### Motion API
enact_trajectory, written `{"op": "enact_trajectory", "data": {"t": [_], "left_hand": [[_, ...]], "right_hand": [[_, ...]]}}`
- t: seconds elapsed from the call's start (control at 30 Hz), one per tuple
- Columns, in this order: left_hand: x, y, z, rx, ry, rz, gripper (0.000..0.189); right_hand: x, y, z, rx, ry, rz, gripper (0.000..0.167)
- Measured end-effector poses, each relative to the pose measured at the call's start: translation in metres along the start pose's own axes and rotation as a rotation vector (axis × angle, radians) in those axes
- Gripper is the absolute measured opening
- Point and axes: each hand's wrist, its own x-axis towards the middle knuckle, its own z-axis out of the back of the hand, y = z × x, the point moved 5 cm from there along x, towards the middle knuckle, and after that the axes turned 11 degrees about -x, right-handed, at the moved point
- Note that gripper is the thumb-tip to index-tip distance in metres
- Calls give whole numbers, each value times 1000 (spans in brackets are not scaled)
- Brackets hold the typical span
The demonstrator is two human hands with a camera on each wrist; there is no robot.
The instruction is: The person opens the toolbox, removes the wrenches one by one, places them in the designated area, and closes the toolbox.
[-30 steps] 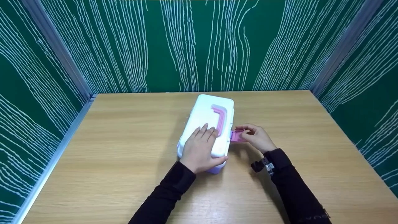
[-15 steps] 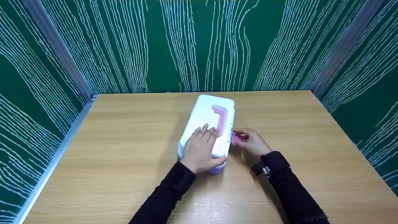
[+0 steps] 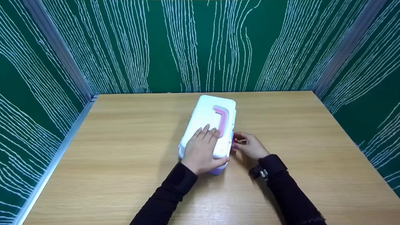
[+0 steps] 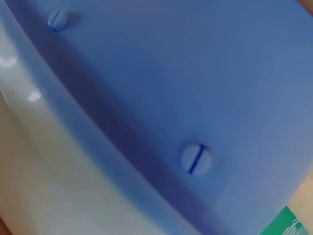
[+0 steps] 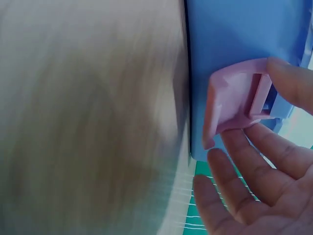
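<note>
A storage box (image 3: 200,117) with a white lid and a pink carry handle (image 3: 223,123) lies lengthwise at the middle of the table. My left hand (image 3: 201,153) rests flat on the lid, fingers spread and fingertips beside the handle. At the box's right side, my right hand (image 3: 252,147) holds a pink latch (image 5: 237,98) between thumb and fingers. The right wrist view has the thumb at one edge of the latch and fingertips at the opposite edge, against the bluish box wall (image 5: 225,34). Two slotted round studs dot the box wall (image 4: 195,73) in the left wrist view.
The wooden table (image 3: 125,134) extends around the box on every side. Green panels with white wavy lines (image 3: 156,47) stand at the back and both sides, with grey metal posts (image 3: 59,47) at the corners.
My right hand has swung the pink latch from sticking outward to down near the box's side, moving slightly left and toward me. The left hand and box stay put.
</note>
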Motion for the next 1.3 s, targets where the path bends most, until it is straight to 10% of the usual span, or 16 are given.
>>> {"op": "enact_trajectory", "data": {"t": [1.3], "left_hand": [[2, -13, 3, -45, 181, -23, 94]], "right_hand": [[-4, 8, -12, 522, 50, -260, 56]]}}
